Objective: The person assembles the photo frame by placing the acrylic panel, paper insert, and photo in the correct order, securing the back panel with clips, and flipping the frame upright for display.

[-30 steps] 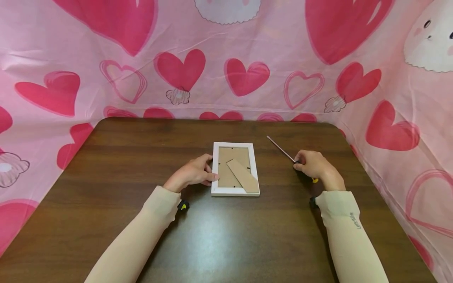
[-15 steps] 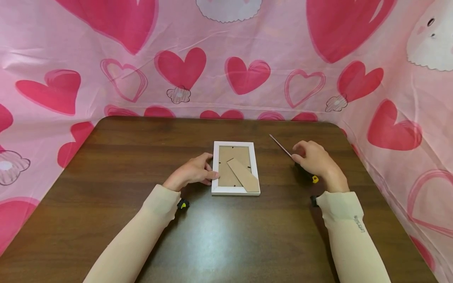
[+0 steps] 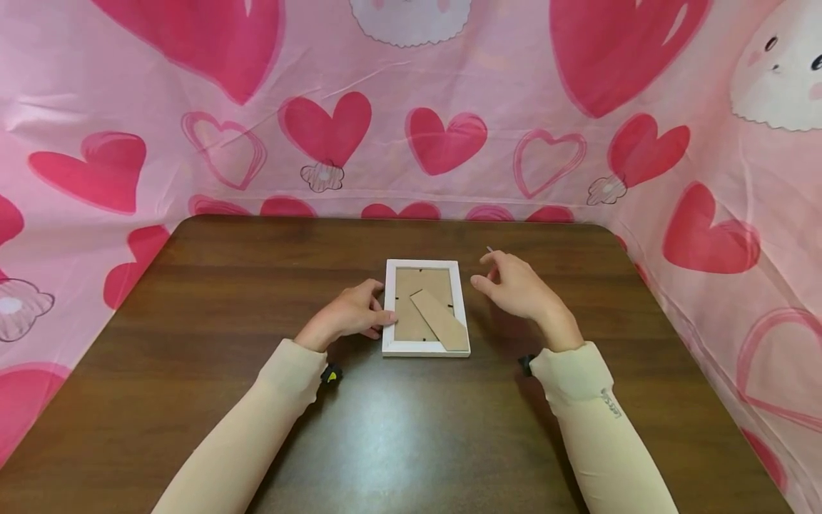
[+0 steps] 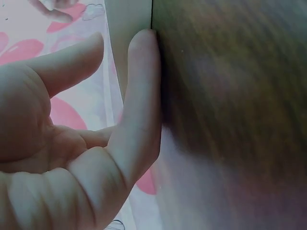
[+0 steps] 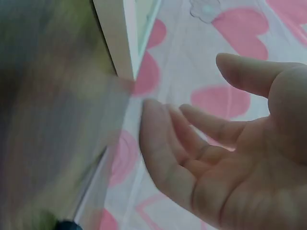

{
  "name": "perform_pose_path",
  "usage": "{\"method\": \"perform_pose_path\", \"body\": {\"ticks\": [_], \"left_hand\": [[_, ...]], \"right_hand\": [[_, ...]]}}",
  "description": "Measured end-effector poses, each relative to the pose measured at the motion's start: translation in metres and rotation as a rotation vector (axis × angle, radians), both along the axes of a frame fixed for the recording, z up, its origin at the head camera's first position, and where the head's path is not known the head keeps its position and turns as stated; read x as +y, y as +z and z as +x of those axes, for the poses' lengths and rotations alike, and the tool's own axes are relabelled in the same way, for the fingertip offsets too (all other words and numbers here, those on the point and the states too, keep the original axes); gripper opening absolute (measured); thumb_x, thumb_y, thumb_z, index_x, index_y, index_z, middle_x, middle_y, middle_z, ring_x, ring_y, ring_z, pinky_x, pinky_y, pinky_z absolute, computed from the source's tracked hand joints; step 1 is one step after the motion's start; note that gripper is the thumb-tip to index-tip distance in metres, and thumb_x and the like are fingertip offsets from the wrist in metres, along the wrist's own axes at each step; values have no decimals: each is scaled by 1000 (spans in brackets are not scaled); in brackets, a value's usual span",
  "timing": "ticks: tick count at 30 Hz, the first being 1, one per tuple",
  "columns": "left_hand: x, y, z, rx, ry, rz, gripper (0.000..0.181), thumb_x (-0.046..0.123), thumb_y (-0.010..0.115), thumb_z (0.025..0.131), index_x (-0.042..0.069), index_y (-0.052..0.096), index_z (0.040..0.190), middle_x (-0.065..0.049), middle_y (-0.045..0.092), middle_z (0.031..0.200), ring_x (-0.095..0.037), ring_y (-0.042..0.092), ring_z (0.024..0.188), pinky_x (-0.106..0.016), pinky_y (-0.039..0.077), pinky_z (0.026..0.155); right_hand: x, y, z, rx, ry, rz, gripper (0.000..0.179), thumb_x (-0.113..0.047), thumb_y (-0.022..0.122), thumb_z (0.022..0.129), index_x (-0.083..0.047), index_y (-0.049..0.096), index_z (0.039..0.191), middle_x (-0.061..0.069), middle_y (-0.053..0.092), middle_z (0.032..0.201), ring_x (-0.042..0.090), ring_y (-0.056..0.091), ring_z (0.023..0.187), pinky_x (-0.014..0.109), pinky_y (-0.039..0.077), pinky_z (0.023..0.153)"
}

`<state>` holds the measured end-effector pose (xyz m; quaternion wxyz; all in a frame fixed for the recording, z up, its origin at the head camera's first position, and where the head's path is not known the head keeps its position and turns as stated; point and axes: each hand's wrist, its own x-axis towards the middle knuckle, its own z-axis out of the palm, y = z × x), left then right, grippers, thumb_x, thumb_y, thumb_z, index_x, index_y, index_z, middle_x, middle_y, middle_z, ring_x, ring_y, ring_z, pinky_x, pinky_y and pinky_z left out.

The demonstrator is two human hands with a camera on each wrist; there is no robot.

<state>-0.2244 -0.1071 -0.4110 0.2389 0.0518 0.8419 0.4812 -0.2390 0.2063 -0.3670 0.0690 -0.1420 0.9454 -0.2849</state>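
A white picture frame (image 3: 427, 348) lies face down on the brown table, its tan backing and slanted stand strip (image 3: 442, 321) showing. My left hand (image 3: 349, 312) rests at the frame's left edge, thumb on the border and other fingers along the side. In the left wrist view, one finger lies against the frame's side wall (image 4: 129, 19). My right hand (image 3: 516, 289) hovers just right of the frame, fingers loosely bent and holding nothing. Mostly hidden beneath it in the head view is a screwdriver; its shaft (image 5: 91, 184) and dark handle end (image 5: 67, 225) appear in the right wrist view.
The dark wooden table (image 3: 385, 442) has rounded far corners. Pink cloth (image 3: 385, 64) printed with hearts hangs behind it and along both sides. Each wrist bears a small dark strap piece (image 3: 330, 374).
My right hand has let go of the screwdriver handle, lifted off it and moved left toward the picture frame. The screwdriver stays on the table. My left hand and the frame keep their places.
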Motion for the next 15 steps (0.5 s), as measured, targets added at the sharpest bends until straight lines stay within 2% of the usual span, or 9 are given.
{"method": "perform_pose_path", "body": {"ticks": [5, 8, 15], "left_hand": [[0, -2, 0, 41, -15, -54, 76, 20, 77, 100, -4, 35, 159, -19, 62, 106, -25, 74, 83, -36, 66, 76], [0, -2, 0, 79, -44, -103, 76, 24, 76, 101, -4, 36, 159, -17, 63, 103, -23, 73, 76, -34, 65, 74], [1, 0, -3, 119, -88, -147, 62, 25, 75, 102, 2, 50, 154, -15, 62, 96, -21, 71, 71, -32, 62, 70]], "right_hand": [[-16, -12, -1, -181, -19, 21, 66, -37, 61, 108, 7, 41, 152, 19, 63, 112, 23, 72, 70, 42, 59, 82], [-21, -18, -1, -248, -19, 30, 69, -40, 59, 109, 7, 38, 154, 20, 63, 117, 21, 73, 70, 40, 63, 81], [-27, -29, -2, -314, -25, 6, 74, -40, 61, 108, 9, 34, 156, 23, 62, 119, 21, 75, 72, 37, 65, 78]]}}
